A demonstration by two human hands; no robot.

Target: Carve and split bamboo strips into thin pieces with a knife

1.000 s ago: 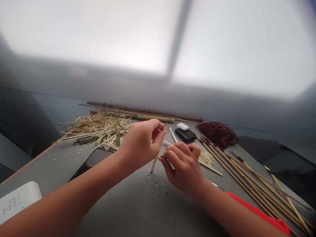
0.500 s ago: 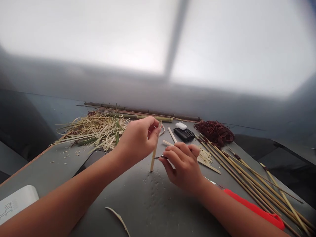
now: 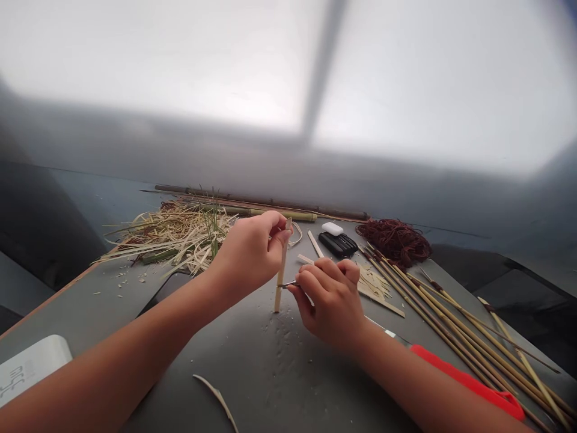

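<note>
Pinched between the thumb and fingers of my left hand (image 3: 252, 243) is the top of a narrow, pale bamboo strip (image 3: 280, 278). The strip stands nearly upright, its lower end at the grey tabletop (image 3: 234, 343). My right hand (image 3: 331, 300) is closed round a slim tool with a thin, dark metal tip (image 3: 288, 284); its handle is mostly hidden by the fingers. The tip meets the strip in its lower half. Small dents mark the tabletop just below the strip's foot.
Shredded bamboo strips (image 3: 180, 237) lie heaped at left, near bamboo poles (image 3: 288, 214). At right are dark red cord (image 3: 396, 240), a black case (image 3: 338, 244), thin bamboo sticks (image 3: 451, 313) and a red handle-like object (image 3: 466, 382). A white device (image 3: 36, 367) sits front left, a curved shaving (image 3: 216, 397) in front.
The tool's tip has shifted slightly up along the bamboo strip and now reaches across it. The strip's top has tilted a little left. Both hands keep their hold.
</note>
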